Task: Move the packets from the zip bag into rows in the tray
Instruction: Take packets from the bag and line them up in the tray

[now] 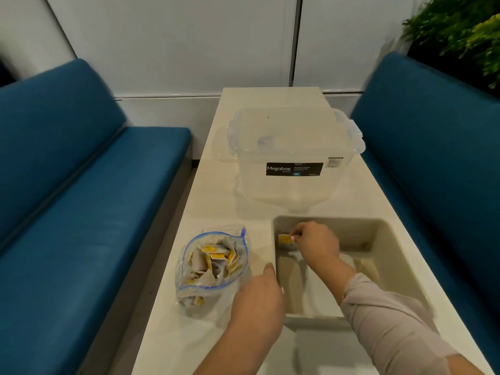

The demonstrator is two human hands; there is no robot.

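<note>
In the lower middle of the frame, on the long cream table (359, 190), stands a beige rectangular plastic tray (389, 239) with deep walls. The right hand (318, 243) reaches into its upper left corner and pinches a small white paper packet with a yellow mark (286, 239) between the fingertips; the packet stands against the left wall. The left hand (258, 296) lies at the tray's left rim, fingers curled over the edge, so it seems to grip the wall. Just to the left of the tray lies a clear plastic zip bag with a blue seal (213, 266), open at the top and full of the same packets. Above the tray, in the middle of the frame, stands a clear plastic storage box with a black label (293, 147), its lid on. Blue cushioned benches (81, 171) run along both sides
</note>
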